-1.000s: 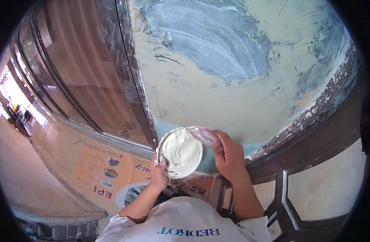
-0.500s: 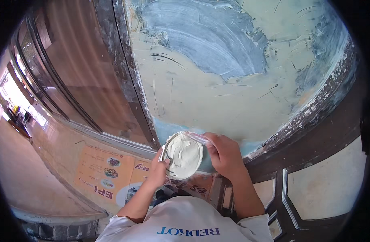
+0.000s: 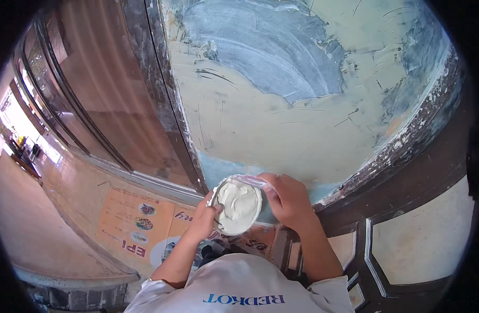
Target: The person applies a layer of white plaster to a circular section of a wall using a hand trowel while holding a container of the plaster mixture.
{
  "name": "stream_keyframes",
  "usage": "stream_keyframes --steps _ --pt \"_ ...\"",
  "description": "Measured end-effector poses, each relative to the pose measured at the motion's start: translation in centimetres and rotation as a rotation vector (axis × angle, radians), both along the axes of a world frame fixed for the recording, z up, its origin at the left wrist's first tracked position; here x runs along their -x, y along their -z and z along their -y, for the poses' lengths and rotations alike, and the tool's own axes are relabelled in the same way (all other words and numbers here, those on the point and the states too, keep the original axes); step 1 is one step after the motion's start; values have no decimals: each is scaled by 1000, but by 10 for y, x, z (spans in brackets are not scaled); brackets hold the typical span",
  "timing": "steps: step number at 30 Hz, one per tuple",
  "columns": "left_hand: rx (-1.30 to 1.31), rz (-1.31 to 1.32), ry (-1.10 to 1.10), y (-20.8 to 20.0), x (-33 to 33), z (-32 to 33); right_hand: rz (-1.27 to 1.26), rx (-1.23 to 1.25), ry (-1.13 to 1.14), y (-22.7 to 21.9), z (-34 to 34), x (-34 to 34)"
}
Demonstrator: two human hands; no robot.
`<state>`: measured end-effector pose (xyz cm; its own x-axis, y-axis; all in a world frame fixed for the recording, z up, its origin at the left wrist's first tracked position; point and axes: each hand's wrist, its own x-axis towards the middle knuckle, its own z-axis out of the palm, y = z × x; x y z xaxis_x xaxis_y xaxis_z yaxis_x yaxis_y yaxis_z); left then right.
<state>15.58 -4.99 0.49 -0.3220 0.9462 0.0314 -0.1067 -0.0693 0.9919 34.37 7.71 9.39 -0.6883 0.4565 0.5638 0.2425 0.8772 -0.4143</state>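
My left hand grips the side of a round tub, its thumb over the near-left rim. Creamy off-white putty fills the tub, its surface swirled and smeared up to the edge. In my right hand is a putty knife with a pale, see-through handle. The knife lies across the tub's far right rim, and its blade is hard to make out against the putty. Just beyond the tub rises a wall spread with cream putty, with a blue-grey patch showing higher up.
Left of the wall stands a dark-framed glass panel. An orange printed banner lies on the floor at lower left. A dark wooden frame with flaking paint curves along the right, above pale door-like panels.
The tub and both hands have dropped slightly toward me. My right hand has shifted a little, and the putty's surface shows a different swirl.
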Motion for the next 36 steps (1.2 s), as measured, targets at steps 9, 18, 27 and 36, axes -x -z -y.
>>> stream_keyframes --steps 9,18,27,36 --pt "55 206 -9 38 5 -4 124 -51 -77 4 -1 0" --pt "-111 167 -223 46 6 -6 292 -154 144 14 -6 -6" --pt "-214 208 -378 66 3 -3 202 73 169 15 -2 3" --pt "-309 416 -495 63 0 -9 261 221 208 13 -1 5"
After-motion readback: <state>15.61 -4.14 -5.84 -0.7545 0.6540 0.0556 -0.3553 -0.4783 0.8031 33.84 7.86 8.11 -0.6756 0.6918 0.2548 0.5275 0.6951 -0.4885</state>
